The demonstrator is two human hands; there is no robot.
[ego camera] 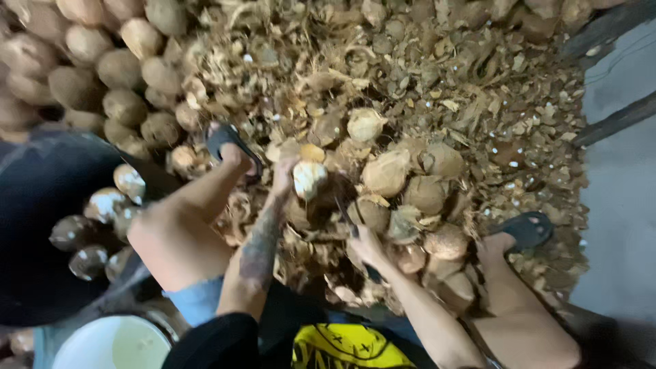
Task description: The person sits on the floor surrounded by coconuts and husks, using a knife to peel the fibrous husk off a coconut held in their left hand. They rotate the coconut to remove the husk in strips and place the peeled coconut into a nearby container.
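My left hand (pixel 283 174) grips a partly peeled coconut (pixel 308 179), pale where the husk is off, held out over a heap of husk scraps. My right hand (pixel 367 247) is closed on the handle of a dark knife (pixel 345 215) whose blade points up toward the coconut. Several brown unpeeled coconuts (pixel 387 172) lie just beyond my hands. My legs are spread to either side, with dark sandals (pixel 530 229) on my feet.
A large pile of round coconuts (pixel 102 68) fills the upper left. A black tub (pixel 41 205) at the left holds several peeled coconuts (pixel 102 205). A white bucket (pixel 113 342) stands at the bottom left. Bare grey floor (pixel 622 191) lies at the right.
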